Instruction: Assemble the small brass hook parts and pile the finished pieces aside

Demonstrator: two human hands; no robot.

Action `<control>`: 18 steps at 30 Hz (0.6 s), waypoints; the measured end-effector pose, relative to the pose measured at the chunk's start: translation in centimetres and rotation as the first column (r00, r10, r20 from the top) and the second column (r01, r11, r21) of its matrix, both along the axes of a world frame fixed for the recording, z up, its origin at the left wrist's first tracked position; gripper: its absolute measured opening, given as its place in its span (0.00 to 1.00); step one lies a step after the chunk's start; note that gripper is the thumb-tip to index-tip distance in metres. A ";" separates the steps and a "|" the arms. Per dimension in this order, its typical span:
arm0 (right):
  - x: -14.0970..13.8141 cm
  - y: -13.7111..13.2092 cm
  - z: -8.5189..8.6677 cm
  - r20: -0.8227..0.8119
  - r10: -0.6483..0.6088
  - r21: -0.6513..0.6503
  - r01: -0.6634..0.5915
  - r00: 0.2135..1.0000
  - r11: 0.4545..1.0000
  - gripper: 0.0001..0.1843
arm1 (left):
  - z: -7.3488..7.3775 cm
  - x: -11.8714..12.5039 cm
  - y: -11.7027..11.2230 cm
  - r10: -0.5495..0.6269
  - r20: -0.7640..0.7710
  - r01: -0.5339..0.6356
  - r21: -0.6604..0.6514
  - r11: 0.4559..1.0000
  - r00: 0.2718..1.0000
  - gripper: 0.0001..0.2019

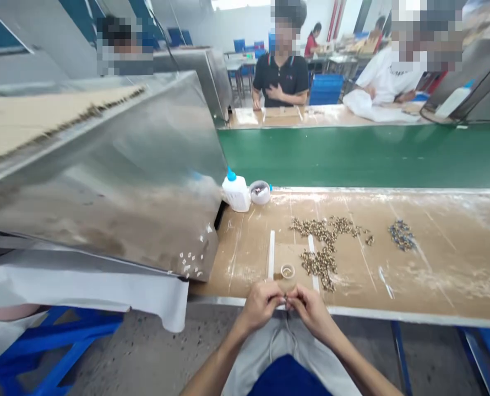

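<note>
My left hand (262,302) and my right hand (310,307) meet at the table's front edge. Thumbs and forefingers of both are closed in a pinch around a tiny dark metallic piece (285,297), too small to name more exactly. Just beyond the fingertips stands a small round clear cup (287,271). To its right spreads a heap of small brass-coloured pieces (320,263). Two white strips lie on the brown tabletop, the left strip (271,256) and the right strip (313,264), on either side of the cup.
A white bottle (237,193) with a blue nozzle and a round tub (260,192) stand beside a large metal box (146,181) on the left. Another pile of pieces (401,235) lies to the right. Beyond a green belt (352,154), people sit at another table.
</note>
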State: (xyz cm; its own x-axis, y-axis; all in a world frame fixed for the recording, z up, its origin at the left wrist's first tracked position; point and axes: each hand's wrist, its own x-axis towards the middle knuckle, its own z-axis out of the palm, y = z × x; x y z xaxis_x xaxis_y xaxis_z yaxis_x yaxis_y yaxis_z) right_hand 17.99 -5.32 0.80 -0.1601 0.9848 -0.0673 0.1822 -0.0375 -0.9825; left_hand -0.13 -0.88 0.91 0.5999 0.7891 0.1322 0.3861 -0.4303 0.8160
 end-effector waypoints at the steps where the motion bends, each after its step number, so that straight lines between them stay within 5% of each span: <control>1: -0.1 0.1 -0.2 -0.024 -0.006 -0.017 0.006 1.000 1.000 0.19 | 0.0 0.0 0.0 0.005 -0.002 -0.005 -0.010 1.000 1.000 0.16; 12: -0.6 0.2 -2.3 -0.269 -0.080 -0.209 0.023 0.960 0.978 0.34 | -0.6 0.0 0.1 0.023 0.070 -0.024 0.011 1.000 0.997 0.29; 18: -0.4 0.2 -5.0 -0.247 -0.018 -0.267 -0.051 0.969 0.962 0.39 | -3.6 0.0 0.5 -0.028 0.112 0.008 0.180 0.984 0.993 0.32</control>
